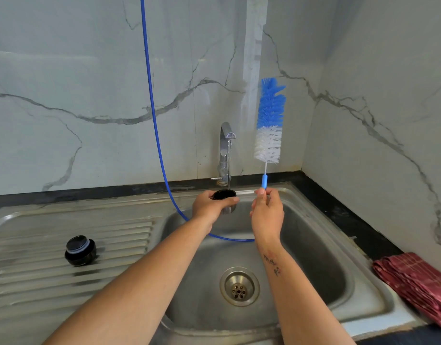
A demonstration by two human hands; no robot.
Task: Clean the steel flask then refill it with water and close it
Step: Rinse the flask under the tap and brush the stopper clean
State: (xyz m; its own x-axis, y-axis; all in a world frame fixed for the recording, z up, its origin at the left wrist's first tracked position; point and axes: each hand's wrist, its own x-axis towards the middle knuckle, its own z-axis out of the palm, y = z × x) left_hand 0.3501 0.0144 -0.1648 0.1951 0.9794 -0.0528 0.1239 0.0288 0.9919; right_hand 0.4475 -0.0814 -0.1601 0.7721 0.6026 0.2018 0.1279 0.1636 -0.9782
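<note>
My left hand (209, 205) grips the steel flask (225, 199) upright over the sink, directly under the tap (225, 150). A thin stream of water runs from the tap into the flask's dark open mouth. My right hand (265, 210) pinches the blue handle of a bottle brush (269, 125), which stands upright with its blue and white bristles above the hand, to the right of the tap. The flask's black cap (80, 250) lies on the ribbed draining board at the left.
The steel sink basin (314, 245) has a drain (239, 286) at its middle. A blue hose (152, 108) hangs down the marble wall and curves into the basin behind my wrists. A folded red cloth (416, 282) lies on the counter at the right.
</note>
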